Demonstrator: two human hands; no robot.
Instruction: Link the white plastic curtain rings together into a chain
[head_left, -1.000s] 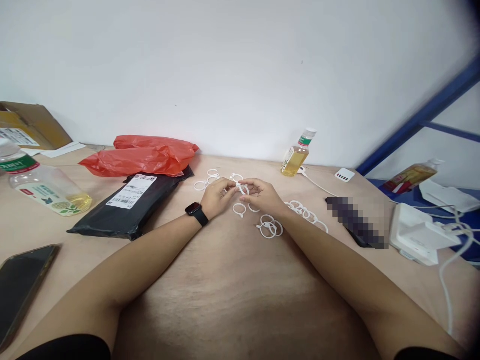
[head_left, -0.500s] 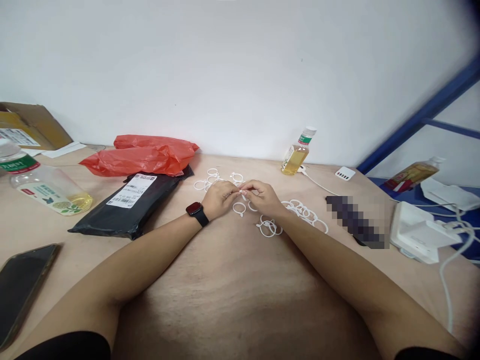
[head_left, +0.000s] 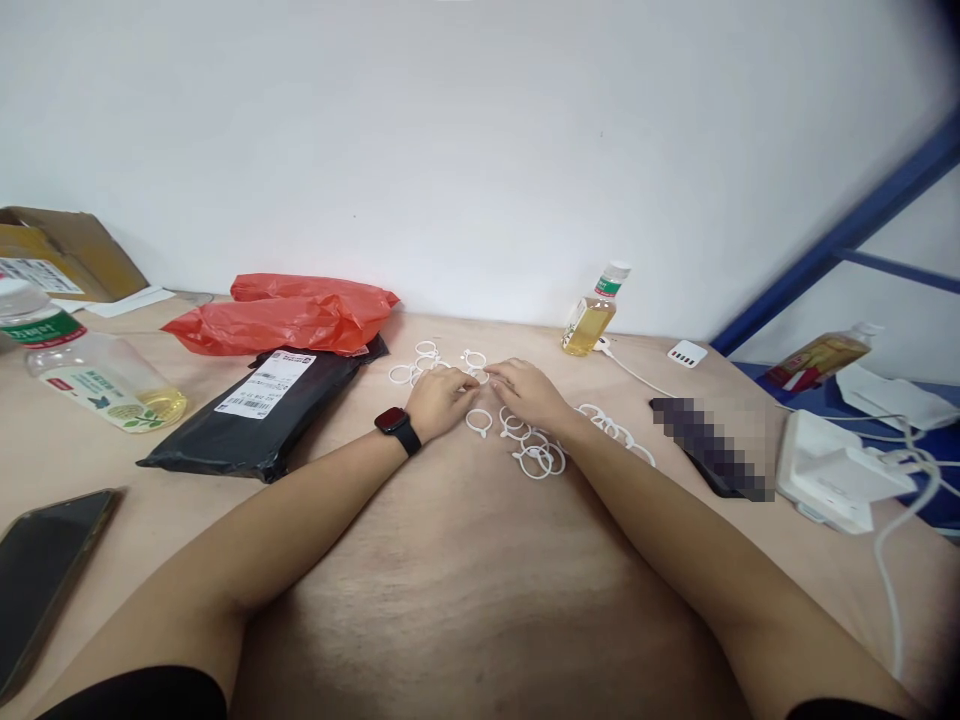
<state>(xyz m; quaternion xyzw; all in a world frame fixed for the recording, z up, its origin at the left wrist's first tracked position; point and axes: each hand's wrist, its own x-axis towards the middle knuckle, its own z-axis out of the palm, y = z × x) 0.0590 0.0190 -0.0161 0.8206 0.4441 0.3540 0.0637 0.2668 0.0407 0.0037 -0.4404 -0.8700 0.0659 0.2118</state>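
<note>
Left hand [head_left: 444, 402]: fingers curled and close together; whether they hold a ring cannot be told.
Right hand [head_left: 531, 393]: fingers bent, tips near the left hand's; grasp likewise uncertain.
White tabbed rings [head_left: 534, 453]: scattered on the tabletop [head_left: 480, 570], beyond the left hand and around the right; one lies just nearer the viewer.
Smartwatch [head_left: 391, 419]: worn on the left wrist.

From afar I see a pale wood-grained tabletop [head_left: 450, 560] bearing thin white rings [head_left: 535, 454], a black plastic parcel [head_left: 244, 440], a dark rectangular phone [head_left: 51, 575] and two clear bottles of yellow liquid [head_left: 589, 327].
</note>
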